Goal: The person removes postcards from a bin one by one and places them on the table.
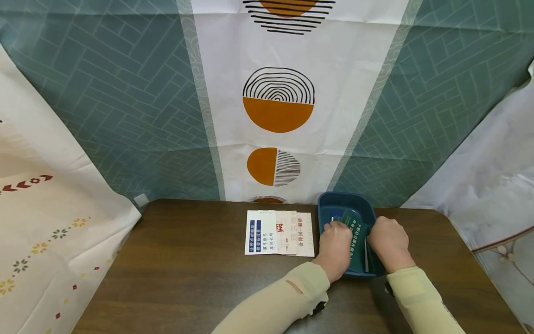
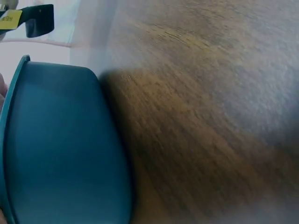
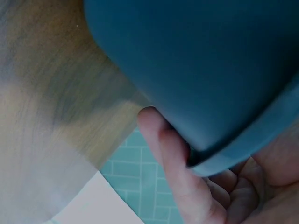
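A dark blue bin point(image 1: 341, 198) stands at the back right of the table, with dark green cards point(image 1: 357, 241) printed in white lettering inside it. My left hand point(image 1: 336, 248) reaches over the bin's left side, its curled fingers at the edge of a green card; the fingertips are hidden. With my right hand point(image 1: 390, 241) I grip the bin's right rim, one finger point(image 3: 175, 154) lying against the outer wall. The left wrist view shows mostly the bin's outside. Left of the bin, several pale printed cards point(image 1: 262, 232) lie in an overlapping row.
The brown wooden table point(image 1: 200, 287) ends at the back against a hanging green and white cloth point(image 1: 275, 139). Pale cloths hang at the left point(image 1: 62, 222) and right point(image 1: 492, 176) sides.
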`<state>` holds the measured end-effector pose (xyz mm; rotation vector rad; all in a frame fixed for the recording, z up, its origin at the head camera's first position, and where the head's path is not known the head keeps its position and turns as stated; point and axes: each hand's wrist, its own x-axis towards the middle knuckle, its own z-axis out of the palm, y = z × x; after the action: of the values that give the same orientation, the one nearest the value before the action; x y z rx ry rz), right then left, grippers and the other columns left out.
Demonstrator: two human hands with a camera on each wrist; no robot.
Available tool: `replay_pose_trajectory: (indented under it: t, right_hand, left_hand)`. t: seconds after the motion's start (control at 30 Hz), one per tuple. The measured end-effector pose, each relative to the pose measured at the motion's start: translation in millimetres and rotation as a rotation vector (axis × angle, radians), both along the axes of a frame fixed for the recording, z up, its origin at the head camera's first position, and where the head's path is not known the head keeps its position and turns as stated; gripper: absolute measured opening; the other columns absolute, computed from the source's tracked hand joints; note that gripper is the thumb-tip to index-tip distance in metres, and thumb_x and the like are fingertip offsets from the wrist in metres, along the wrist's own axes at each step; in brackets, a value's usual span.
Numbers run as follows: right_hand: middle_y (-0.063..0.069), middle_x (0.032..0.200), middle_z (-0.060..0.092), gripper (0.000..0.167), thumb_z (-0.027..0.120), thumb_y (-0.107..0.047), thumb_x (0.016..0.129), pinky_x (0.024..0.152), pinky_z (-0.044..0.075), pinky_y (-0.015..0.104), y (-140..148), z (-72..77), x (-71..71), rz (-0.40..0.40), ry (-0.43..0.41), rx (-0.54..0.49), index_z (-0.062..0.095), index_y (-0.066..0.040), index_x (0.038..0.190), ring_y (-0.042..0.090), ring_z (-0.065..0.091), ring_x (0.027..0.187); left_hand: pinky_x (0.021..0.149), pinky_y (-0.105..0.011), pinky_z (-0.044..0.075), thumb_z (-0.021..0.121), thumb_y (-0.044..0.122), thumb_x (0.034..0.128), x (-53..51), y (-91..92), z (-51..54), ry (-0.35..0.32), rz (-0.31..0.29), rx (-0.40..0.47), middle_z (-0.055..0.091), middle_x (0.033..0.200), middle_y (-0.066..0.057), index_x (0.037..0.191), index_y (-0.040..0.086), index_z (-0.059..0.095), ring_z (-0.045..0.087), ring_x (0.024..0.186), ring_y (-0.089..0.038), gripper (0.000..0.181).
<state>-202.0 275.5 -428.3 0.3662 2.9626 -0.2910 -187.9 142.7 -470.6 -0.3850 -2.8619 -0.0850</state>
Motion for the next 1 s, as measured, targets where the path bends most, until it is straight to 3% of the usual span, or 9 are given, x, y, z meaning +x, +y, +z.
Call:
replay_pose_trajectory:
  t: [0.13,0.2,0.3,0.4,0.5,0.8,1.0]
  right_hand:
    - [0.036,0.096,0.061,0.03,0.056,-0.013,0.082,0.053,0.05,0.051,1,-0.5,1.5,0.005,0.008,0.007,0.06,0.012,0.098,0.039,0.061,0.071]
    - [0.036,0.096,0.06,0.03,0.056,-0.013,0.082,0.053,0.05,0.052,2,-1.0,2.2,0.005,0.018,0.011,0.059,0.013,0.097,0.039,0.061,0.07]
    - [0.036,0.094,0.061,0.029,0.056,-0.013,0.082,0.053,0.05,0.051,1,-1.8,2.6,0.01,0.029,0.011,0.059,0.013,0.096,0.036,0.06,0.068]
    - [0.035,0.092,0.061,0.029,0.057,-0.013,0.083,0.053,0.05,0.049,0,-2.2,2.6,0.01,0.021,0.006,0.058,0.013,0.097,0.033,0.058,0.065]
    - [0.035,0.093,0.061,0.03,0.057,-0.013,0.083,0.052,0.05,0.049,-1,-0.9,2.3,0.002,0.018,0.01,0.058,0.013,0.097,0.033,0.057,0.065]
    - [0.031,0.086,0.061,0.032,0.061,-0.014,0.081,0.048,0.049,0.045,0,1.0,1.1,-0.011,-0.001,-0.002,0.059,0.013,0.097,0.031,0.054,0.06]
    - [0.032,0.087,0.061,0.032,0.061,-0.013,0.08,0.049,0.05,0.047,-2,-0.3,0.8,-0.007,0.005,-0.001,0.058,0.014,0.097,0.03,0.053,0.06]
  left_hand:
    - [0.052,-0.026,0.053,0.078,0.038,0.0689,2.7,-6.5,6.1,0.005,-0.061,0.045,0.068,0.084,0.001,0.103,0.01,0.064,0.063,0.066,-0.01,0.045]
    - [0.05,-0.025,0.051,0.075,0.033,0.0742,3.9,-13.1,12.2,-0.047,-0.105,0.151,0.068,0.079,0.003,0.094,0.014,0.066,0.062,0.061,-0.008,0.029]
    - [0.049,-0.02,0.049,0.068,0.025,0.0834,5.8,-26.1,22.2,-0.166,-0.145,0.385,0.069,0.078,0.004,0.089,0.015,0.067,0.061,0.06,-0.005,0.012]
    - [0.048,-0.014,0.047,0.065,0.018,0.0872,6.1,-38.4,30.1,-0.244,-0.128,0.571,0.07,0.08,0.003,0.092,0.012,0.068,0.061,0.06,-0.001,0.009]
    - [0.047,-0.012,0.044,0.065,0.016,0.0867,4.3,-47.0,37.1,-0.264,-0.091,0.656,0.071,0.083,0.001,0.095,0.01,0.069,0.061,0.062,0.0,0.011]
    - [0.053,-0.015,0.045,0.067,0.018,0.0863,-1.7,-74.5,50.2,-0.261,-0.022,0.796,0.07,0.087,0.0,0.101,0.01,0.069,0.058,0.068,-0.002,0.017]
    - [0.053,-0.018,0.043,0.066,0.024,0.0869,-1.8,-96.2,51.5,-0.12,0.021,0.691,0.072,0.089,0.001,0.105,0.013,0.069,0.061,0.065,-0.005,0.021]
